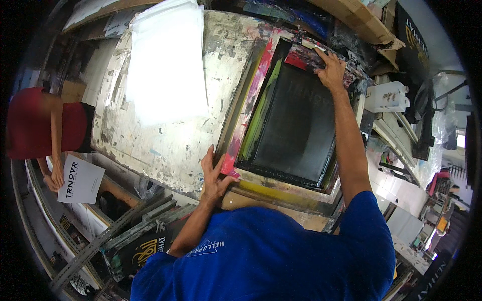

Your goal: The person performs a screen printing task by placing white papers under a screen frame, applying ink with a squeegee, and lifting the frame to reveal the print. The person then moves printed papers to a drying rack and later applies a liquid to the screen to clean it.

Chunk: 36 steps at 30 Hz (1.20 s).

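Screen frame (296, 120) lies between the two grips, flat as far as the view shows, at the right side of the worktop (160, 150). Its long axis runs away from the body, the far end leaning a little to the right. From the left grip (213, 181) it stretches away and to the right; from the right grip (331, 72) it comes back toward the body and to the left.

Left grip is the one at the near end, against the near left corner, thumb and fingers spread apart there. Right grip is at the far end, by the far bar, one finger stretched out along it and the others bent; I cannot tell whether it pinches the bar.

Between the grips, inside the frame, are a dark panel with black smears around it and a green strip down its left side. Pink and red stains cover the left bar.

Beyond the left grip and left of the right one, a stack of white sheets (168, 65) rests on the worktop. Just right of the right grip is a white plastic jug (386, 97); its contents do not show. Past that grip is torn cardboard (359, 20).

Well left of the left grip, a co-worker (32, 123) in dark red holds a printed white sheet (90, 188).
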Motion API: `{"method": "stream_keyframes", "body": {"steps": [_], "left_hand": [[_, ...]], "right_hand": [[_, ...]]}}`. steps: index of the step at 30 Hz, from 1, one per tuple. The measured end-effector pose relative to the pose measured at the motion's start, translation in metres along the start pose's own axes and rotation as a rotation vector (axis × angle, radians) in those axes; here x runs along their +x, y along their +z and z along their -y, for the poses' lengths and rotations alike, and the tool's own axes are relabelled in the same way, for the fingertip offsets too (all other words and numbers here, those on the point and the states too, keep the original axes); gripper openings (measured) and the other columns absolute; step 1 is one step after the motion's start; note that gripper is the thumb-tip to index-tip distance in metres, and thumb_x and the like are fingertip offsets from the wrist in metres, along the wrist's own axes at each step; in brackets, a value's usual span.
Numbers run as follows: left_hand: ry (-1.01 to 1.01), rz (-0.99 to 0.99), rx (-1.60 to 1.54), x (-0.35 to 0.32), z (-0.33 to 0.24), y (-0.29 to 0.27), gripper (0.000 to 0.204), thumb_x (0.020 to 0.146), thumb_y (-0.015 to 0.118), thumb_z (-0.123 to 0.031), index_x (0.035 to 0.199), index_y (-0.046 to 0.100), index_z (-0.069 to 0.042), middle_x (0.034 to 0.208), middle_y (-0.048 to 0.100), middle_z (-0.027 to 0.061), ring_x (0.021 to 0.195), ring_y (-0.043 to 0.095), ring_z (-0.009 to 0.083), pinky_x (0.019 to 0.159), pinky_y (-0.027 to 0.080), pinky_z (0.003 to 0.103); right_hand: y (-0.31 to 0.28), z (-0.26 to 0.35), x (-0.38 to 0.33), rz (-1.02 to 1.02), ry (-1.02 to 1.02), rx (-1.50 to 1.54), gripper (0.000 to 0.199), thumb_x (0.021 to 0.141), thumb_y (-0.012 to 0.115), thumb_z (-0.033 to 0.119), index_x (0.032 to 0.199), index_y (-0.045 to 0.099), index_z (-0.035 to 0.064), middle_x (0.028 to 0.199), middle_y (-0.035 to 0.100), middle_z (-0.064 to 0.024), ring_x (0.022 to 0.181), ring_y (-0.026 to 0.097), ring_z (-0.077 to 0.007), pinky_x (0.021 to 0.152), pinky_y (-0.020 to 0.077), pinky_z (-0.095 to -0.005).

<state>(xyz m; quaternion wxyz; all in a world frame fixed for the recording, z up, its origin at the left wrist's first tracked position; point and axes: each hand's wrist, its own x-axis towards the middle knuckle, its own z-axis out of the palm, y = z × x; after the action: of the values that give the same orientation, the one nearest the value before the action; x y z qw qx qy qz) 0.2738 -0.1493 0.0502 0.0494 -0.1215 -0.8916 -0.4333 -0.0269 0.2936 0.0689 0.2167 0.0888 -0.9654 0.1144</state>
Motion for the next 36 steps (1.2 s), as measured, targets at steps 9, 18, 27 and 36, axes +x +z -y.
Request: {"method": "stream_keyframes", "body": {"steps": [9, 18, 27, 36], "left_hand": [[0.001, 0.038, -0.052, 0.005, -0.007, -0.007, 0.079, 0.067, 0.085, -0.037, 0.133, 0.060, -0.001, 0.126, 0.060, 0.0165, 0.116, 0.051, 0.0342, 0.102, 0.036, 0.047], [0.009, -0.128, -0.218, 0.001, -0.020, -0.001, 0.074, 0.066, 0.085, -0.022, 0.132, 0.059, 0.001, 0.113, 0.063, 0.0152, 0.109, 0.052, 0.0342, 0.100, 0.039, 0.043], [0.046, -0.309, -0.346, 0.027, -0.069, -0.021, 0.068, 0.068, 0.084, -0.006, 0.130, 0.059, 0.004, 0.112, 0.060, 0.0155, 0.106, 0.055, 0.0296, 0.096, 0.044, 0.038], [0.118, -0.594, -0.736, 0.123, -0.169, -0.044, 0.068, 0.096, 0.067, -0.025, 0.146, 0.037, 0.009, 0.137, 0.056, 0.0171, 0.128, 0.052, 0.0242, 0.108, 0.041, 0.036]], "right_hand": [[-0.015, 0.014, 0.002, 0.086, -0.008, 0.080, 0.059, 0.077, 0.070, 0.013, 0.133, 0.063, 0.0295, 0.112, 0.068, -0.0218, 0.101, 0.064, -0.0385, 0.089, 0.0459, -0.0501], [-0.084, 0.113, -0.103, 0.049, 0.048, 0.037, 0.049, 0.080, 0.065, 0.008, 0.125, 0.068, 0.0276, 0.099, 0.069, -0.0242, 0.096, 0.068, -0.0390, 0.079, 0.0511, -0.0498], [-0.238, 0.240, -0.177, 0.254, 0.142, 0.154, 0.057, 0.074, 0.067, 0.006, 0.128, 0.067, 0.0249, 0.103, 0.067, -0.0262, 0.101, 0.065, -0.0404, 0.086, 0.0499, -0.0484], [-0.322, 0.240, -0.101, -0.107, -0.062, -0.049, 0.068, 0.056, 0.078, 0.025, 0.123, 0.072, 0.0189, 0.078, 0.063, -0.0154, 0.076, 0.064, -0.0334, 0.072, 0.0508, -0.0411]]}}
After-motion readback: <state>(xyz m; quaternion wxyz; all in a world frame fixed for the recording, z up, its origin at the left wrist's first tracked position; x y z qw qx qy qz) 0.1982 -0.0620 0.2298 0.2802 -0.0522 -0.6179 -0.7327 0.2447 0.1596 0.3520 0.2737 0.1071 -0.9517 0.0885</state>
